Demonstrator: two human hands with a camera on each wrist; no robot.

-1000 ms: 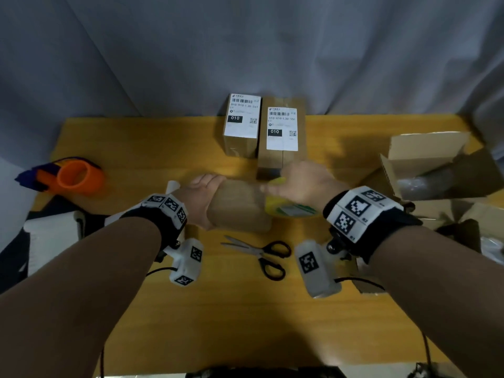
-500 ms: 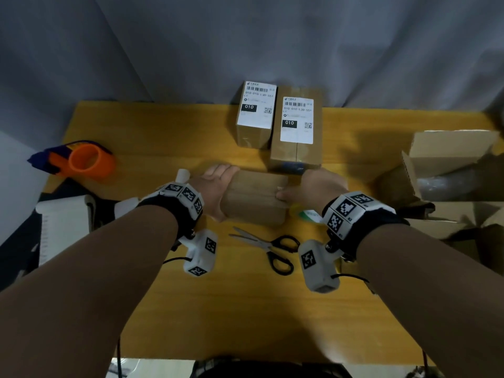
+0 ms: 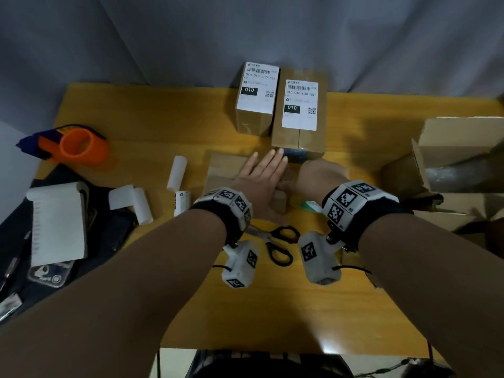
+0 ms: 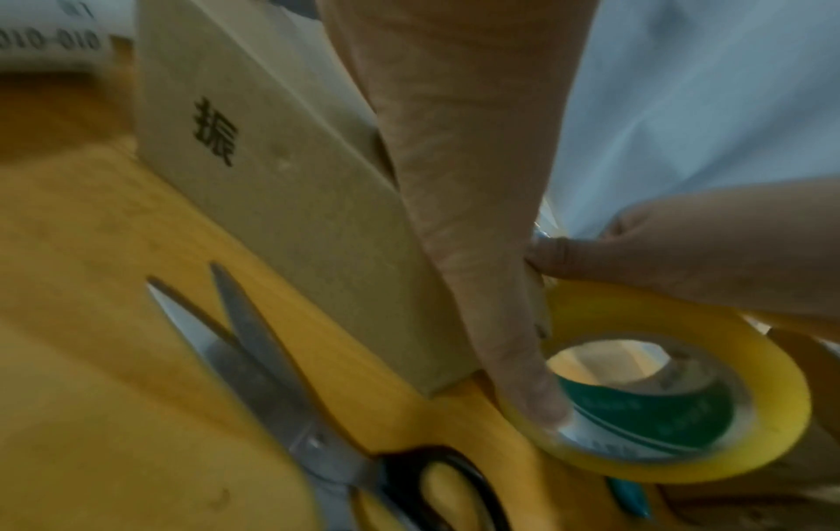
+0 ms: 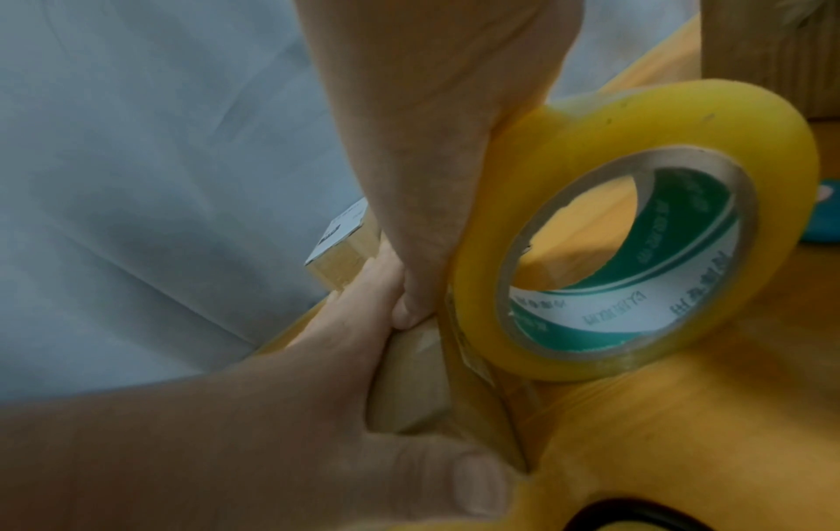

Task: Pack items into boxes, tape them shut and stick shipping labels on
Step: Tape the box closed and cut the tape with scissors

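Observation:
A plain brown box point(image 3: 222, 170) lies on the yellow table point(image 3: 245, 309) in the head view. My left hand point(image 3: 261, 175) lies flat on the box's top near its right end, fingers straight. My right hand point(image 3: 320, 175) is at that end, curled over a yellow tape roll point(image 5: 636, 118) that stands on the table against the box point(image 5: 409, 377). In the right wrist view its thumb presses the box's end edge beside the left hand point(image 5: 272, 395). The left wrist view shows the roll point(image 4: 636, 309) under the right hand point(image 4: 704, 251).
Black-handled scissors point(image 3: 278, 241) lie just in front of the box. Two labelled boxes point(image 3: 256, 99) point(image 3: 300, 115) stand behind it. White label rolls point(image 3: 177, 173) and an orange tape dispenser point(image 3: 81, 145) are at the left. An open carton point(image 3: 450, 159) stands at the right.
My left hand has slid from the box's left end across its top to the right end. My right hand has brought the tape roll down beside that end.

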